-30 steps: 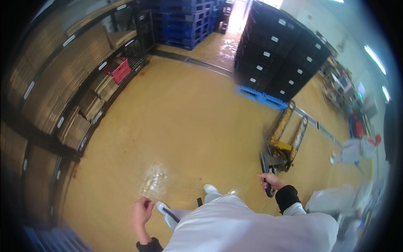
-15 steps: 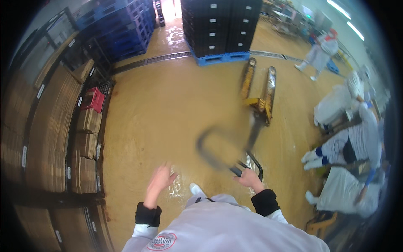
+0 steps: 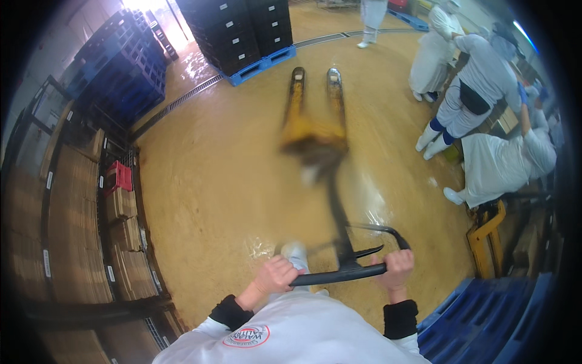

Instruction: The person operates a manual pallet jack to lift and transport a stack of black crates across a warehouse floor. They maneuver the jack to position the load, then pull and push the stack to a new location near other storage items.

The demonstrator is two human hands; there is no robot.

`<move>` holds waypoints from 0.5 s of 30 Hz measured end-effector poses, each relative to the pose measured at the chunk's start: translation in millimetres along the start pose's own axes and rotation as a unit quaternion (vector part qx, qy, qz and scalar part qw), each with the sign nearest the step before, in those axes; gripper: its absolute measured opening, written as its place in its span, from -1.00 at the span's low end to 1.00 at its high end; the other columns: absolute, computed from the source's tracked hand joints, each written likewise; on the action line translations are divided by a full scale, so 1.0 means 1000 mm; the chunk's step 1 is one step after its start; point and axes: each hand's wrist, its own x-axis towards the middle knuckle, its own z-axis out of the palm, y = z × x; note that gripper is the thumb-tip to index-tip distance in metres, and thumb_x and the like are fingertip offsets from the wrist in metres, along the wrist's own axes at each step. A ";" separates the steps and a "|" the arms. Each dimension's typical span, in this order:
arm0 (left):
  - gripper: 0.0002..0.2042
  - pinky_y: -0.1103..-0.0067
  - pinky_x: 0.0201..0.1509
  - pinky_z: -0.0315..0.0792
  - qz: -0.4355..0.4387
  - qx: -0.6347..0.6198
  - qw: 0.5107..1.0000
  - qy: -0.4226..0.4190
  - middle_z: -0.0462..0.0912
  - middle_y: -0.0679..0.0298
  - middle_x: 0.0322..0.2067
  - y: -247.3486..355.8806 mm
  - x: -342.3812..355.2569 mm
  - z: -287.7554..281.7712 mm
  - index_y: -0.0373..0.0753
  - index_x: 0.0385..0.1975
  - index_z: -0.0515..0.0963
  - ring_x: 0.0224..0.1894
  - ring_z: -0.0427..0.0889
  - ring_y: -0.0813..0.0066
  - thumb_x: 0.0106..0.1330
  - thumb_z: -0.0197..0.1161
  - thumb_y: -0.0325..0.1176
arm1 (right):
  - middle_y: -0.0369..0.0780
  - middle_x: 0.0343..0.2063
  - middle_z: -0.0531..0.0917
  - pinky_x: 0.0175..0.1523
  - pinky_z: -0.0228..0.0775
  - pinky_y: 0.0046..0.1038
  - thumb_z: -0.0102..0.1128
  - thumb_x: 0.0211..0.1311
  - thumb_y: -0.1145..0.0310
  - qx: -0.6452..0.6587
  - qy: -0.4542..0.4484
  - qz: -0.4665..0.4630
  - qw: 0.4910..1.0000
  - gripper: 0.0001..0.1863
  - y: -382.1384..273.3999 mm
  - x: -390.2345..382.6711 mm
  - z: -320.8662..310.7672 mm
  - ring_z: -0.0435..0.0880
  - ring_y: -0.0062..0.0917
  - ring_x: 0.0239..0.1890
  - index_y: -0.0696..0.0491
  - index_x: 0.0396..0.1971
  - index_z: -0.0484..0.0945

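Note:
A yellow pallet jack [image 3: 315,136] stands on the floor ahead of me, its two worn forks pointing away and carrying nothing. Its black loop handle [image 3: 339,277] lies across in front of my body. My left hand [image 3: 277,274] is closed round the handle's left end. At the right corner, my right hand [image 3: 398,269] grips the same handle. A black lever shows inside the loop. The jack's body and wheel area are smeared by motion.
Black crates on a blue pallet [image 3: 260,65] stand ahead left, near a floor drain [image 3: 176,106]. Shelves of flat cardboard [image 3: 76,224] line the left. Co-workers in white [image 3: 479,85] stand at right. Blue pallets [image 3: 485,315] lie near right, beside another yellow jack [image 3: 487,236].
My left hand has gone from free and open to gripping the handle. The handle has swung square to me, and the jack now sits more directly ahead. My view has turned right.

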 end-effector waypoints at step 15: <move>-0.88 0.47 -0.55 0.27 -0.107 0.009 0.926 0.363 0.47 0.19 -0.65 -0.097 0.245 -0.066 -0.21 -0.52 0.61 -0.63 0.46 0.33 0.15 0.45 -0.48 | -0.17 -0.67 0.51 -0.39 0.40 -0.23 0.42 0.06 0.01 -0.124 0.122 0.030 0.984 -0.54 0.088 0.268 -0.018 0.57 -0.20 -0.53 0.02 -0.69 0.43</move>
